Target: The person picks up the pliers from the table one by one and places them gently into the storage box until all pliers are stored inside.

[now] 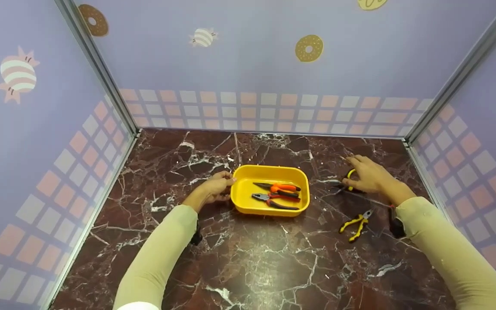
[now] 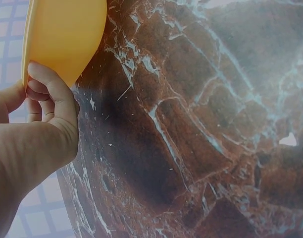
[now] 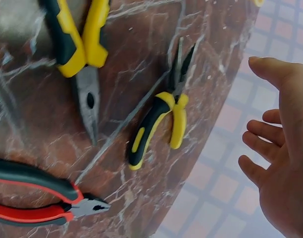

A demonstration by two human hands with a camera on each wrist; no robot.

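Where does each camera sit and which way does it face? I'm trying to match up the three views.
Head: above, looking forward and down at the marble table, yellow tray, both hands and sleeves.
Left wrist: beside the left hand, whose fingers curl on the tray's edge.
Right wrist: behind the open right hand, facing the yellow-handled pliers on the table.
Shared: head and left wrist views both show the tray.

Left hand [image 1: 213, 189] curled, right hand [image 1: 370, 175] spread
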